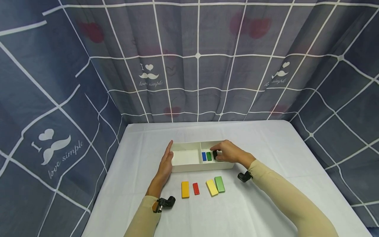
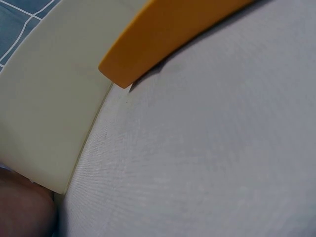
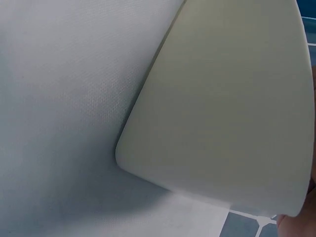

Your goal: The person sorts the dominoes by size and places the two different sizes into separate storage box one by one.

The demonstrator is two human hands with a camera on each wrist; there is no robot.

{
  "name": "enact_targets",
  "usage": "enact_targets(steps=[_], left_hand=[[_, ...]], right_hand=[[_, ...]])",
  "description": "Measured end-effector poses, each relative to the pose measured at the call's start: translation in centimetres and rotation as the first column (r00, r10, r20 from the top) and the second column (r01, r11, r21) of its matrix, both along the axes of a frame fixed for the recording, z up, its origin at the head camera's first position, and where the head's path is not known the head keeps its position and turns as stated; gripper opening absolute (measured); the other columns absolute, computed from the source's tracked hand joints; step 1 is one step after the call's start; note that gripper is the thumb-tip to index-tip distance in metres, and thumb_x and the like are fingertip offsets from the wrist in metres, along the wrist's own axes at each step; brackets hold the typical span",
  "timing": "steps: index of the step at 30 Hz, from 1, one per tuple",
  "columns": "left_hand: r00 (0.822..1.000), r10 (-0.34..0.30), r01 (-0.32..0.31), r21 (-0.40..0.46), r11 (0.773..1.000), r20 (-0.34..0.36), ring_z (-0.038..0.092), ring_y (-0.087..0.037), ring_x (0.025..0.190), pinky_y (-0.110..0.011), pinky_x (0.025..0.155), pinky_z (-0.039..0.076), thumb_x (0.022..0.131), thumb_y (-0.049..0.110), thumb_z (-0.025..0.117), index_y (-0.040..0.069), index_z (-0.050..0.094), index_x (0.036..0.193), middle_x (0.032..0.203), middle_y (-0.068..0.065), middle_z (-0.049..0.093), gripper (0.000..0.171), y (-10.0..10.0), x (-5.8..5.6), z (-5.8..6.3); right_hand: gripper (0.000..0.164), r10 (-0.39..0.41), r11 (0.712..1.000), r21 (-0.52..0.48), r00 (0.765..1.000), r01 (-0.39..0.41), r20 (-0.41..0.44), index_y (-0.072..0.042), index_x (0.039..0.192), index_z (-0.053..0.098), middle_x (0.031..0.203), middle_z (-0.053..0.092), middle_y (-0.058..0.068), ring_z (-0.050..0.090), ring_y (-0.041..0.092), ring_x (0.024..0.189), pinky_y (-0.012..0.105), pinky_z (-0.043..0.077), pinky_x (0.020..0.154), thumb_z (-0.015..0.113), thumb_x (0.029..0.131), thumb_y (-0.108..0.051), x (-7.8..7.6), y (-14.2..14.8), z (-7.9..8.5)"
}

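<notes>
On curtain (image 1: 180, 72), "love simple"; R grip (image 1: 228, 152) pinching blk block (image 1: 214, 154) in box (image 1: 186, 154), L grip (image 1: 165, 165) straight-fingered @ box end

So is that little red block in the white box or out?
Out: the red block lies on the white tablecloth, on the near side of the box.

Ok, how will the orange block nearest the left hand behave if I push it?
The orange block looks rigid, given its straight, crisp edges in the head view. Lying on a long flat side, it should slide over the white tablecloth rather than roll. Its smooth surface might be slippery.
</notes>
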State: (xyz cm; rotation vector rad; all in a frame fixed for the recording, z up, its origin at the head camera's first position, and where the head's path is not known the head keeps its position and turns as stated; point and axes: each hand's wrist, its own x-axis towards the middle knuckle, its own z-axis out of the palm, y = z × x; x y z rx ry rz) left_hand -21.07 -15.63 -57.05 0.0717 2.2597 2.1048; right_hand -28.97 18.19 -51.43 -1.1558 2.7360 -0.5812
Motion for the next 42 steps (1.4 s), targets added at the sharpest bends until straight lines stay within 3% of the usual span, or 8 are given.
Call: enact_targets(steps=[9, 18, 28, 35, 42], left_hand=[[1.0, 0.001, -0.001, -0.007, 1.0, 0.0, 0.002, -0.028, 0.173, -0.06, 0.139, -0.001, 0.121, 0.032, 0.025, 0.04, 0.018, 0.176, 0.186, 0.006, 0.008, 0.056, -0.01, -0.07, 0.1], [1.0, 0.003, -0.003, -0.008, 1.0, 0.01, 0.003, -0.027, 0.173, -0.06, 0.139, -0.001, 0.121, 0.033, 0.025, 0.041, 0.017, 0.176, 0.186, 0.005, 0.008, 0.056, 0.07, -0.08, 0.05], [1.0, 0.005, -0.005, -0.003, 1.0, 0.016, 0.003, -0.027, 0.173, -0.06, 0.139, 0.0, 0.121, 0.032, 0.024, 0.042, 0.017, 0.176, 0.186, 0.004, 0.008, 0.056, 0.18, 0.01, 0.25], [1.0, 0.004, -0.004, -0.008, 1.0, 0.023, 0.003, -0.028, 0.173, -0.061, 0.139, 0.0, 0.121, 0.033, 0.024, 0.042, 0.016, 0.176, 0.186, 0.004, 0.007, 0.056, 0.22, 0.14, 0.33], [1.0, 0.011, -0.011, -0.015, 1.0, 0.024, 0.004, -0.028, 0.173, -0.061, 0.139, 0.0, 0.121, 0.033, 0.024, 0.043, 0.017, 0.176, 0.186, 0.004, 0.008, 0.056, 0.19, 0.1, 0.36]], right_hand=[[0.045, -0.003, 0.999, 0.045, 1.0, 0.002, 0.016, -0.004, 0.131, 0.08, 0.127, 0.081, 0.008, 0.076, 0.023, 0.117, 0.045, 0.063, 0.103, 0.089, 0.087, -0.005, -0.37, -0.3, -0.18], [0.046, -0.03, 0.996, 0.087, 1.0, 0.029, 0.005, -0.006, 0.129, 0.081, 0.125, 0.082, 0.006, 0.075, 0.021, 0.114, 0.062, 0.051, 0.109, 0.09, 0.084, -0.006, -0.26, -0.81, -0.06], [0.048, -0.027, 0.996, 0.083, 1.0, 0.028, -0.008, -0.006, 0.131, 0.08, 0.127, 0.081, 0.007, 0.075, 0.023, 0.118, 0.061, 0.053, 0.109, 0.091, 0.084, -0.009, -0.31, -0.83, -0.19], [0.048, -0.012, 1.0, 0.011, 1.0, 0.012, -0.007, 0.0, 0.132, 0.078, 0.127, 0.081, 0.011, 0.077, 0.029, 0.12, 0.048, 0.064, 0.102, 0.09, 0.086, -0.007, -0.02, -0.75, 0.17], [0.049, -0.016, 0.998, -0.061, 1.0, 0.016, -0.003, 0.0, 0.136, 0.076, 0.132, 0.079, 0.011, 0.076, 0.027, 0.123, 0.047, 0.063, 0.104, 0.089, 0.09, -0.012, 0.28, -0.33, 0.66]])
